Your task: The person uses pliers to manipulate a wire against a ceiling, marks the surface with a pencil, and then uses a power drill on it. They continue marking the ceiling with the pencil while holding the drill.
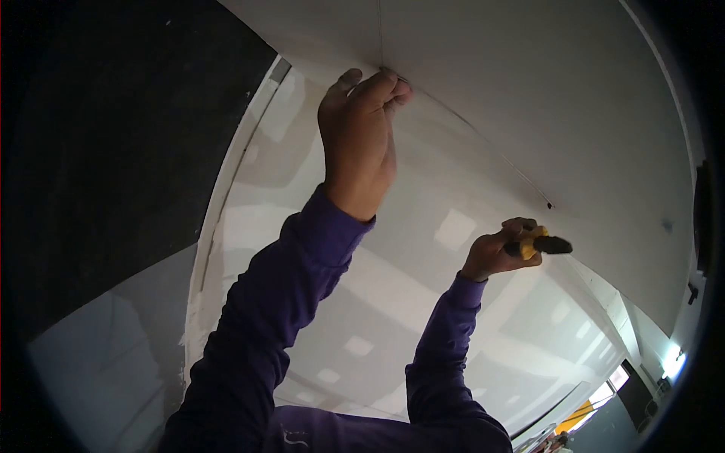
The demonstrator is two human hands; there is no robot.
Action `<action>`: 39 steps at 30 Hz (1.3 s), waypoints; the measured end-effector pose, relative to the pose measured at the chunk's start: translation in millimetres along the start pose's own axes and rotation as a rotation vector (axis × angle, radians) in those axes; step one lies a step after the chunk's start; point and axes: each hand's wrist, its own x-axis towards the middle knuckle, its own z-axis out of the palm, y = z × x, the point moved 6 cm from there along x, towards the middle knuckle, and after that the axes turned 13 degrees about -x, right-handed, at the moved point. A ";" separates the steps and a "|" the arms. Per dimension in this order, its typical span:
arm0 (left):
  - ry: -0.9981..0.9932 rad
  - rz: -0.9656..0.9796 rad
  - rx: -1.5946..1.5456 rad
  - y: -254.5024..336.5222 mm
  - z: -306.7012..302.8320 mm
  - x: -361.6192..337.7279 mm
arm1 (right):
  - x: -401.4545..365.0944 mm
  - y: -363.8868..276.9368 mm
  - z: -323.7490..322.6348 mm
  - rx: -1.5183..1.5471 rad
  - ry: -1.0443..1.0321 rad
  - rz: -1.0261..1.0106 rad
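The white ceiling panel point(529, 90) is being pressed at its corner by the left hand point(359, 143), fingers together on the seam point(487, 145). A yellow-black tool point(540, 244), just below the seam, is being clamped in the right hand point(502, 253); steady pressure is probably being needed.

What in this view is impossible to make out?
Head view:
Yellow and black tool: the right hand wraps its handle, and its dark tip is too small to name.
Left hand: its bunched fingertips hide whether they pinch anything at the ceiling seam.
Bright opening at lower right: tiny, cut by the lens rim.
Dark panel at left: too dark for detail.
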 end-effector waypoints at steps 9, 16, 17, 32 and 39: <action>0.006 0.028 0.066 3.3 -5.0 1.6 | 0.5 -16.1 0.0 0.011 -0.040 0.021; -0.030 0.106 0.162 7.6 -11.5 8.5 | 0.4 -20.1 -17.2 0.031 -0.160 0.055; -0.022 0.116 0.175 6.8 -12.1 9.8 | 0.0 -19.1 -20.1 0.023 -0.179 0.052; -0.168 0.552 0.671 16.9 -0.4 -4.3 | -51.2 -17.8 -108.0 -0.013 -0.365 0.238; -0.433 0.768 1.095 21.3 5.4 -7.1 | -96.4 -17.0 -133.3 0.055 -0.289 0.303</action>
